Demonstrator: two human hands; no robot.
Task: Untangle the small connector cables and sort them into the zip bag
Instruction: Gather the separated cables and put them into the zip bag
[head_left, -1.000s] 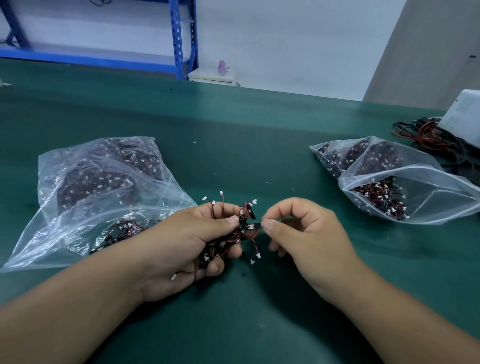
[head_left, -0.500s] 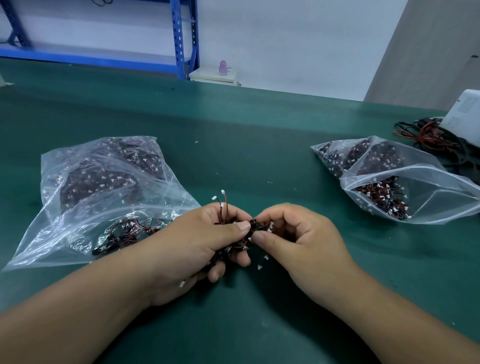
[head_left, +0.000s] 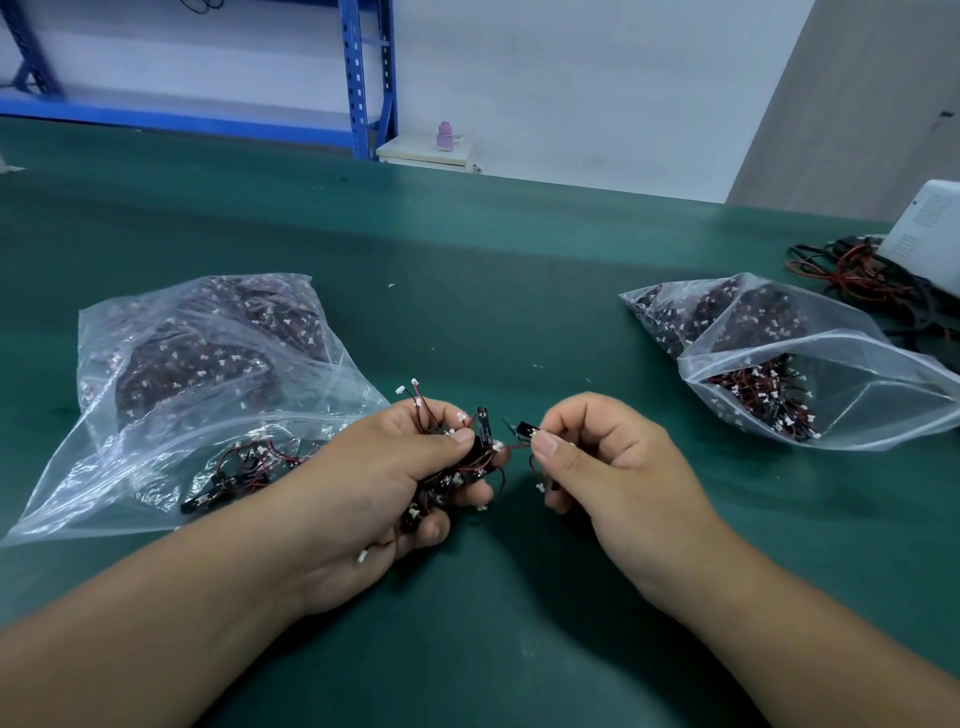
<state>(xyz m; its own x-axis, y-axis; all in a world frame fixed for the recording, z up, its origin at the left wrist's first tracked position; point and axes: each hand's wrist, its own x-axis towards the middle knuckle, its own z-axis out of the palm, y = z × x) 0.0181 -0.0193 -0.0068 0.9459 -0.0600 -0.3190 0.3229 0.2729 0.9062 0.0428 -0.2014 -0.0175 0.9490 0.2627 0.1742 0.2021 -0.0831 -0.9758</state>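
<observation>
Now cable (head_left: 523, 430) btwn right fingers (head_left: 553, 452)

Layout on the table (head_left: 493, 260)
A cable bundle (head_left: 475, 462) is being held by the left hand (head_left: 374, 483) and right hand (head_left: 613, 467), between the left bag (head_left: 208, 374) and right bag (head_left: 779, 364).
</observation>
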